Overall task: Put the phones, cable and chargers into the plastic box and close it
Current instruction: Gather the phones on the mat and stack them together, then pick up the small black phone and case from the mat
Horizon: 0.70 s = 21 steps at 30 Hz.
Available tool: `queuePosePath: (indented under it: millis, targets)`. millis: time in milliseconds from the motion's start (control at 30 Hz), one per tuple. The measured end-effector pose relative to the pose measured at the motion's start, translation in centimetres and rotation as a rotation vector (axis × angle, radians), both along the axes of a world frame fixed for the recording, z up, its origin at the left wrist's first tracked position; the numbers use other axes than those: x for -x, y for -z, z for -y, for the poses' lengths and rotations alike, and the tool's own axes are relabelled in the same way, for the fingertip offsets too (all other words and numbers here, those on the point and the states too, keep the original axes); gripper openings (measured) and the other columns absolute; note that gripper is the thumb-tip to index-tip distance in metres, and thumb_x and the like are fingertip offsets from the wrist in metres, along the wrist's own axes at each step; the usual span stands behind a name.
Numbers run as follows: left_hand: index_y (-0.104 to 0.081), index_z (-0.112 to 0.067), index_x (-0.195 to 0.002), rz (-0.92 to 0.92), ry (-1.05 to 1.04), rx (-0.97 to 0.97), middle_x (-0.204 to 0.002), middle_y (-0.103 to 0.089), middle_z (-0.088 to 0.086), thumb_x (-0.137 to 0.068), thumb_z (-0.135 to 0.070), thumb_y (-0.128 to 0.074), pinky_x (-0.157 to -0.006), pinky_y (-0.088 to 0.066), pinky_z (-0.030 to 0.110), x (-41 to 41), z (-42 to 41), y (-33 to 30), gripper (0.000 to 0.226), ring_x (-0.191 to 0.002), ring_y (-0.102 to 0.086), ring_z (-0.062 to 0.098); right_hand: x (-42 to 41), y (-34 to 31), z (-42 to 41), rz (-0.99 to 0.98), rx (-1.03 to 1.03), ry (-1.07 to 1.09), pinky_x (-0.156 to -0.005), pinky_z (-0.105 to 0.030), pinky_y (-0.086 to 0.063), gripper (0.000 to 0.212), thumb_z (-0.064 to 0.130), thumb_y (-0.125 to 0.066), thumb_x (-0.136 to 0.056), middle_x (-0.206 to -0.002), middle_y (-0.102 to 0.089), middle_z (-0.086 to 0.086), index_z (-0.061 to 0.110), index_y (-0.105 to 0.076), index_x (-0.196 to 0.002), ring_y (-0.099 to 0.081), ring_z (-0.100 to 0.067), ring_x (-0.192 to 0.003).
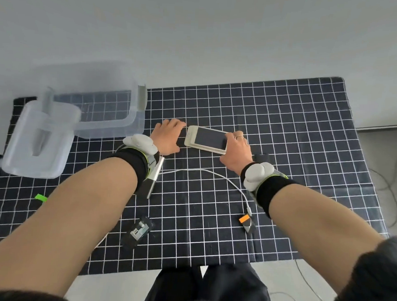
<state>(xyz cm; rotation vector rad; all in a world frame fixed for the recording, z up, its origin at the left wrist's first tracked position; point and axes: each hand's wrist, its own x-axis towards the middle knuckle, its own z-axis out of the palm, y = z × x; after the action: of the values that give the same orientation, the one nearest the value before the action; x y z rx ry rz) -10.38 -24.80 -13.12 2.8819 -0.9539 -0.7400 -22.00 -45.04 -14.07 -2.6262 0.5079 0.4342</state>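
A stack of white phones (202, 138) lies on the checked cloth in the middle. My right hand (235, 150) grips the stack's right end, thumb on the top screen. My left hand (167, 137) rests flat on the cloth just left of the stack, fingers near its edge. A white cable (214, 174) curves between my wrists. A black charger with an orange tag (246, 223) lies near my right forearm, another black charger (138, 231) near my left forearm. The clear plastic box (107, 113) stands open at the back left, its lid (35, 146) leaning beside it.
A silver, pen-like bar (153, 179) lies under my left wrist. A green tape strip (41, 197) marks the cloth at the left. The black grid cloth (286, 132) covers the table; its right half is bare. Loose wires trail on the floor at the right.
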Motion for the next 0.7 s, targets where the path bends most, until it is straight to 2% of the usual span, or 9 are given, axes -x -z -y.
queuePosePath:
  millis: [167, 367, 533, 700]
  targets:
    - [-0.033, -0.015, -0.147, -0.017, -0.048, -0.033, -0.146, -0.04, 0.01, -0.081, -0.027, -0.071, -0.106, -0.037, 0.048, 0.9, -4.0, -0.6, 0.077, -0.129, -0.04, 0.034, 1.1, -0.9, -2.8, 0.017, -0.006, 0.026, -0.098, -0.043, -0.043, 0.054, 0.007, -0.067, -0.075, -0.134, -0.039, -0.014, 0.008, -0.048, -0.126, -0.047, -0.035, -0.115]
    - [-0.033, -0.016, -0.146, -0.052, -0.061, -0.046, -0.146, -0.04, 0.009, -0.088, -0.032, -0.061, -0.107, -0.034, 0.049, 3.2, -7.3, -0.6, 0.066, -0.132, -0.038, 0.033, 3.5, -0.9, -6.0, -0.008, -0.003, 0.043, -0.099, -0.043, -0.044, 0.052, 0.009, -0.065, -0.079, -0.135, -0.041, -0.015, 0.008, -0.048, -0.128, -0.047, -0.035, -0.117]
    - [-0.037, -0.016, -0.144, -0.055, -0.084, -0.065, -0.146, -0.04, 0.009, -0.087, -0.026, -0.063, -0.105, -0.035, 0.05, 4.9, -8.4, -0.8, 0.064, -0.132, -0.037, 0.034, 5.5, -1.0, -7.0, -0.041, -0.025, 0.069, -0.098, -0.045, -0.045, 0.047, 0.009, -0.064, -0.078, -0.133, -0.043, -0.015, 0.008, -0.05, -0.123, -0.048, -0.035, -0.115]
    - [-0.039, -0.016, -0.141, -0.053, -0.096, -0.053, -0.14, -0.043, 0.009, -0.084, -0.03, -0.069, -0.1, -0.039, 0.049, 6.6, -8.3, 0.0, 0.066, -0.125, -0.042, 0.034, 7.3, -0.5, -5.6, -0.072, -0.035, 0.127, -0.1, -0.044, -0.043, 0.048, 0.012, -0.063, -0.082, -0.138, -0.039, -0.014, 0.008, -0.049, -0.127, -0.044, -0.035, -0.123]
